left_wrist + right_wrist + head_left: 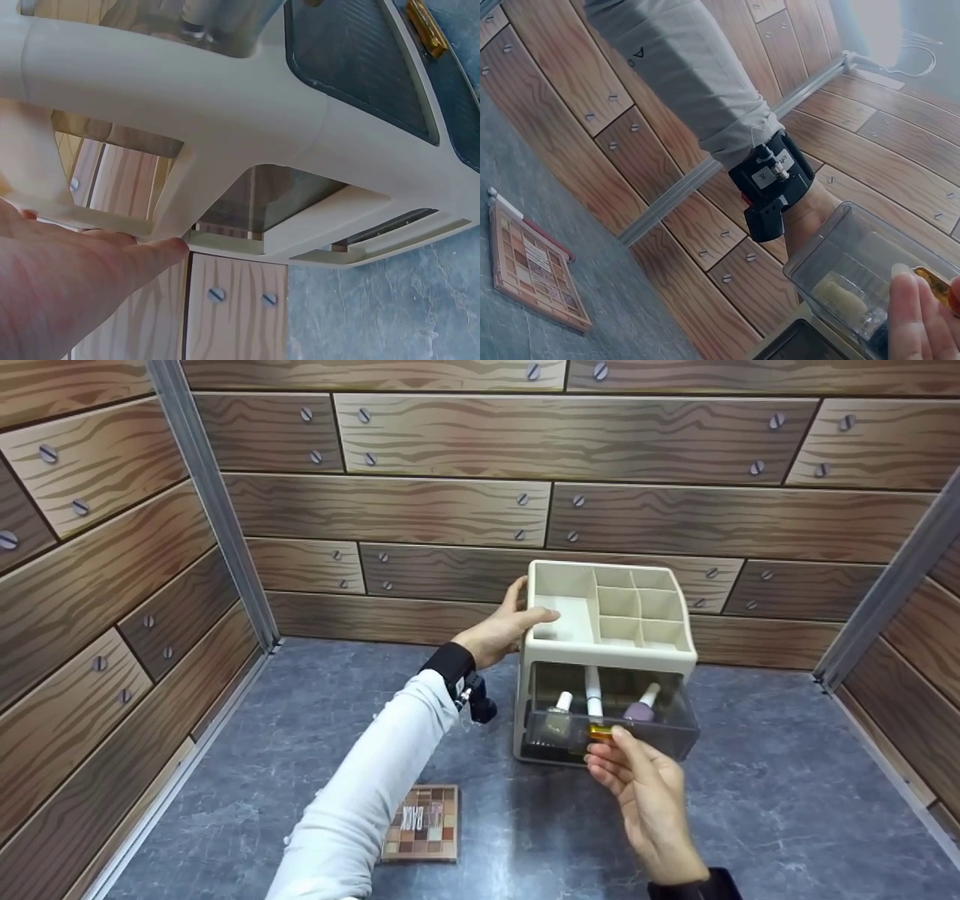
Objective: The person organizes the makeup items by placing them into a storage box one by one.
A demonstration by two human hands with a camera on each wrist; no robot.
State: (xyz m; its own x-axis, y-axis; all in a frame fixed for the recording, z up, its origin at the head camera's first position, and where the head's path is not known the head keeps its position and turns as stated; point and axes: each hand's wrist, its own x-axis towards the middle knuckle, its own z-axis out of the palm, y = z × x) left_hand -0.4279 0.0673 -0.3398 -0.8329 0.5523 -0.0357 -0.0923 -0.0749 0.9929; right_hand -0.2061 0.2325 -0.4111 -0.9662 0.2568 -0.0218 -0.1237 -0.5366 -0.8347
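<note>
A cream cosmetics organizer (611,656) with an open compartmented top stands on the table. My left hand (499,626) grips its left wall, thumb over the top rim and fingers on the outside. My right hand (649,802) pinches the gold handle (600,732) of the clear drawer (675,735), which stands pulled out. Inside lie a purple nail polish bottle (640,711), a pale white-capped bottle (559,720) and a slim white tube (593,694). In the left wrist view, my left hand (75,277) lies along the organizer's frame (187,90).
An eyeshadow palette (431,832) lies at the front of the table, partly covered by my left sleeve. Beside it, in the right wrist view, is a red and white pen-like stick (532,225). Wood-patterned walls (442,510) enclose the grey table.
</note>
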